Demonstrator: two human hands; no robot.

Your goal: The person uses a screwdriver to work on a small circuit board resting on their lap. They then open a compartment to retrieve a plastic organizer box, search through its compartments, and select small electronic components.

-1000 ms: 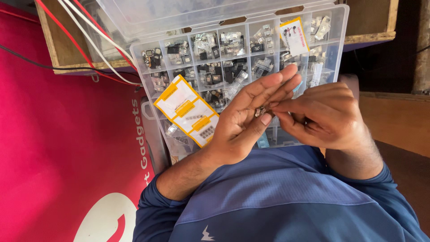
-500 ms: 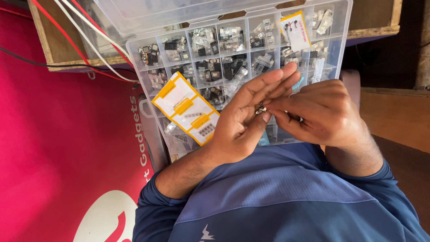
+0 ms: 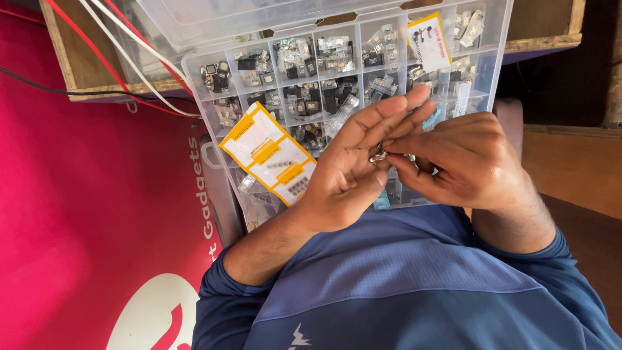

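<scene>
Silvery metal, tiny: a small metal part (image 3: 378,155) sat at the edge of the left hand (image 3: 353,172), palm up, fingers (image 3: 389,113) straight and pressed loosely together. The part was too small to make out further, beyond shiny with a darker bit. The right hand (image 3: 470,159) came in from the side, its thumb and forefinger closed together on or right at the part; whether they actually pinched it or only touched it could not be told. Judging by that, the part was out of the box and in hand, being picked over; nothing was seen put back or set aside.

Both hands hovered above a clear plastic organizer box (image 3: 492,71), lid open, its compartments filled with many small dark and silver parts. A white and yellow label strip (image 3: 269,155) lay across the box's near compartments, left of the left hand. A smaller white card with yellow edge (image 3: 429,42) stood in a far compartment. Red, white and black wires (image 3: 110,58) ran past the box's far left corner over a wooden frame (image 3: 65,52). A pink-red cloth (image 3: 78,214) covered the left side. Blue long-sleeved shirt (image 3: 402,285) below.
</scene>
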